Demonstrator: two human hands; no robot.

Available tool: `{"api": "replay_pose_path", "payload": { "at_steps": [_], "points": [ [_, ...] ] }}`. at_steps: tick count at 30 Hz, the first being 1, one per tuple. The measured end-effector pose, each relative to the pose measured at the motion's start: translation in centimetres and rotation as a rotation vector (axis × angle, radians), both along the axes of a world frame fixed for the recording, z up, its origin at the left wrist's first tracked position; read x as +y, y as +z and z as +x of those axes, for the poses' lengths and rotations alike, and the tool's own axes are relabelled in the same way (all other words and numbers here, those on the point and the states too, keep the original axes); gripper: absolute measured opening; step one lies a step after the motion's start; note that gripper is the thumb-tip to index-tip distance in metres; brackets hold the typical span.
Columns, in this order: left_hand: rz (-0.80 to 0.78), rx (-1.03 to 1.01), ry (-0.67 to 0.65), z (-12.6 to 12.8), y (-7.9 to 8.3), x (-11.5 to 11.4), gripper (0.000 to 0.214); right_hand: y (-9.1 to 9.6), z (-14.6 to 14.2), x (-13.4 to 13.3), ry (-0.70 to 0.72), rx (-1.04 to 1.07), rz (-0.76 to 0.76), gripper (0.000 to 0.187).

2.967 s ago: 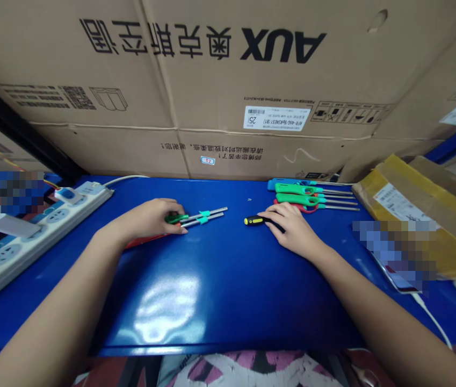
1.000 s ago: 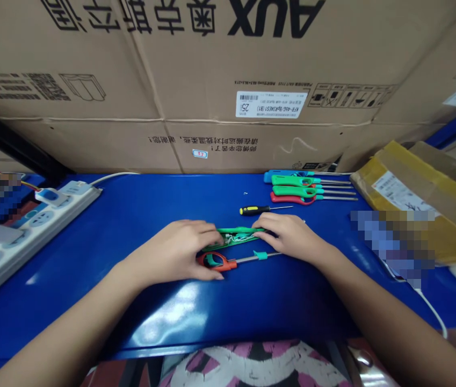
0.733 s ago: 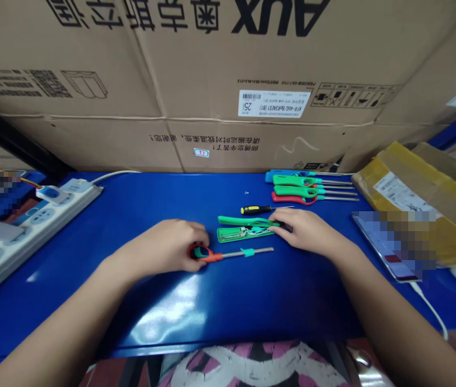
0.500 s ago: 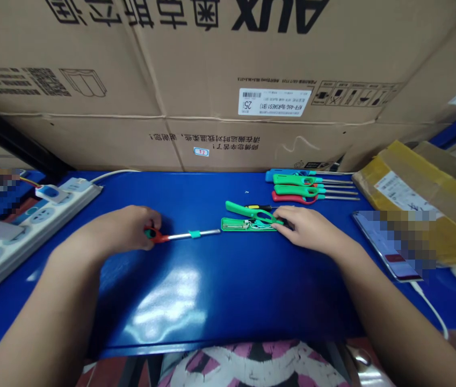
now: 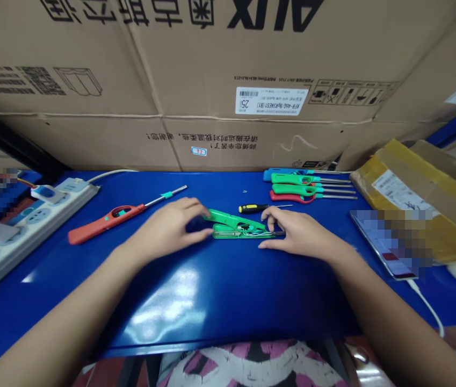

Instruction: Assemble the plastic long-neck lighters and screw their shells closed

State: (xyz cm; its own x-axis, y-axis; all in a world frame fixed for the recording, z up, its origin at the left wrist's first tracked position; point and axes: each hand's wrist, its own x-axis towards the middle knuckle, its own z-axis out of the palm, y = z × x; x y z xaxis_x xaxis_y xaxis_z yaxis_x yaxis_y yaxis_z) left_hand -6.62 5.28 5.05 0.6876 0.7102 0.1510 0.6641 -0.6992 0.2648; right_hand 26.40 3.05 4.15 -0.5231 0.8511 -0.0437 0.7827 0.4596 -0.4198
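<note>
**Green lighter lies opened between my left fingers and right fingers**

My left fingers are parted around the lighter's left end, index above and thumb below, with a gap between them. My right fingers curve about its other end and partly hide it; I cannot tell whether they grip it. Between both, the casing halves spread apart towards my left fingers and meet towards my right ones. The half nearer me holds a clear tube and white wires.

Just beyond my right fingers, a black-and-yellow screwdriver lies on the blue worktop. Past it and to the right is a row of lighters in blue, green and red. Left of my left fingers, well apart from them, rests an orange-red lighter, its metal nozzle pointing away from me and rightward. A white power strip sits farther left. Well right of my right fingers are a phone, partly blurred out, and a yellow package.
</note>
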Motion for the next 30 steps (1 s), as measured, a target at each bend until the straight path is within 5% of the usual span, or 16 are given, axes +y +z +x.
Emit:
{"api": "replay_pose_path", "payload": {
  "at_steps": [7,12,19,30],
  "points": [
    [0.026,-0.172,-0.063,2.4,-3.4,-0.9,0.032,-0.2,0.7,0.6,0.067,-0.012,0.024,0.019],
    [0.05,-0.35,-0.05,2.2,-3.1,-0.8,0.024,0.0,0.4,0.5,0.089,0.051,0.041,0.028],
    [-0.024,-0.318,-0.063,2.1,-3.0,-0.9,0.03,-0.6,0.6,0.8,0.082,0.051,0.013,0.03],
    [-0.09,-0.242,-0.295,2.2,-2.0,-1.3,0.022,0.0,0.8,0.3,0.151,0.12,-0.149,0.011]
  ]
}}
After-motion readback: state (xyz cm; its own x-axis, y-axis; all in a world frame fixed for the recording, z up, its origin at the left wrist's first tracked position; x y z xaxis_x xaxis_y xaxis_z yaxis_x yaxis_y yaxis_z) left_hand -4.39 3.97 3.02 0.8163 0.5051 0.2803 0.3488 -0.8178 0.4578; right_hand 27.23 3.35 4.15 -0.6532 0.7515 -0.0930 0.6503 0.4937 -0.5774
